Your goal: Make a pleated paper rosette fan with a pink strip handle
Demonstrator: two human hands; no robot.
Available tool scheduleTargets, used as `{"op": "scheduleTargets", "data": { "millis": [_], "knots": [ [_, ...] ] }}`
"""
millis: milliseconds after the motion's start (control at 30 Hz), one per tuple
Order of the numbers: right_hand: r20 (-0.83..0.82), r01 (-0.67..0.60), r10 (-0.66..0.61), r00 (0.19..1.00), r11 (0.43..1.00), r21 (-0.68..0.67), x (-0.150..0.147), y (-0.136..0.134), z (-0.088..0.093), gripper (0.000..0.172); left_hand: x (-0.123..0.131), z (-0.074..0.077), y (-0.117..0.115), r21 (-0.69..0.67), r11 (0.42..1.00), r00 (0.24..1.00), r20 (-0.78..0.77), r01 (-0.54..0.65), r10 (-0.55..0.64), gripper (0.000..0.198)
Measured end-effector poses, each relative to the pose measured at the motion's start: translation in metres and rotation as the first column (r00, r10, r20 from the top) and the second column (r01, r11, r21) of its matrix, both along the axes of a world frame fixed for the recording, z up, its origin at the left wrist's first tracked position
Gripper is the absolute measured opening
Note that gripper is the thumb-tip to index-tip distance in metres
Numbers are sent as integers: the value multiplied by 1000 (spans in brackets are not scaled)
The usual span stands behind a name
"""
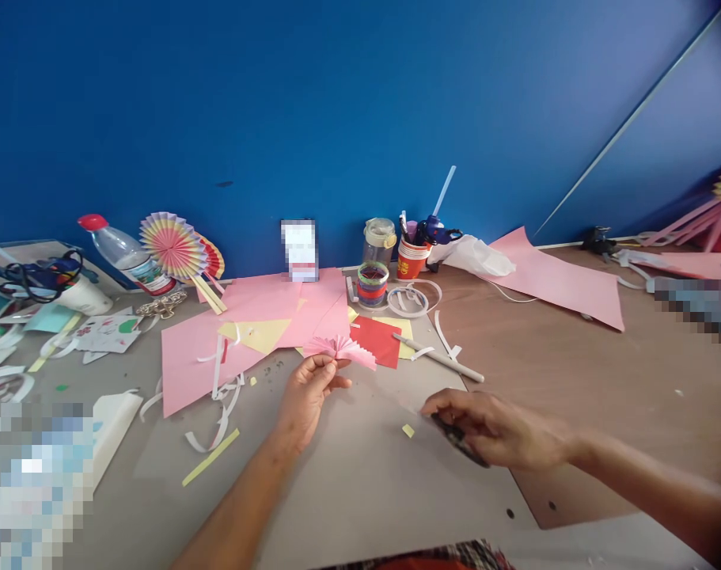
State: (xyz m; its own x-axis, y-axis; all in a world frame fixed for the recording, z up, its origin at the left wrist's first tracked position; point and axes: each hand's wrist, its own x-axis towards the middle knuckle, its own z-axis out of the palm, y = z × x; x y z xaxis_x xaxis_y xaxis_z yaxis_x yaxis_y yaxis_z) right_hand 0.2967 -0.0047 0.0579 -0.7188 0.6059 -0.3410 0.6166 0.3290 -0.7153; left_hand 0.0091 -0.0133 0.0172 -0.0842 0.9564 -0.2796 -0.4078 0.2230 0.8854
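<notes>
My left hand (pixel 313 389) is closed, pinching a small pink pleated paper fan (pixel 342 349) between thumb and fingers. The folds spread out to both sides above the fingertips. To the right and nearer to me, my right hand (pixel 494 427) is wrapped around dark-handled scissors (pixel 460 440). Their blades point toward the left hand and are blurred. A red paper square (pixel 379 342) lies just beyond the fan, partly over yellow paper. Below the scissors' tip is a small yellow scrap (pixel 408 431).
Pink sheets (pixel 194 368) and paper strips cover the left and back. Along the blue wall stand a bottle (pixel 126 257), a finished pleated fan (pixel 173 247), a clear jar (pixel 379 245), a tape stack (pixel 373 285) and a red cup (pixel 413 260). A grey stick (pixel 449 362) lies right.
</notes>
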Motion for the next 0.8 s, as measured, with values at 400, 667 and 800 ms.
{"op": "scheduleTargets", "data": {
  "millis": [400, 667, 800],
  "knots": [
    [-373, -10, -294, 880, 775, -632, -64, 26, -22, 55, -2, -5, 2, 53, 997, 992, -115, -47, 53, 25],
    [-364, -39, -252, 897, 774, -633, -65, 46, -37, 58, -6, -5, 6, 38, 997, 982, -175, -69, 75, 25],
    [-372, -46, -248, 895, 777, -628, -67, 50, -43, 58, -7, -7, 6, 35, 997, 971, -229, -66, 73, 25]
  ]
}}
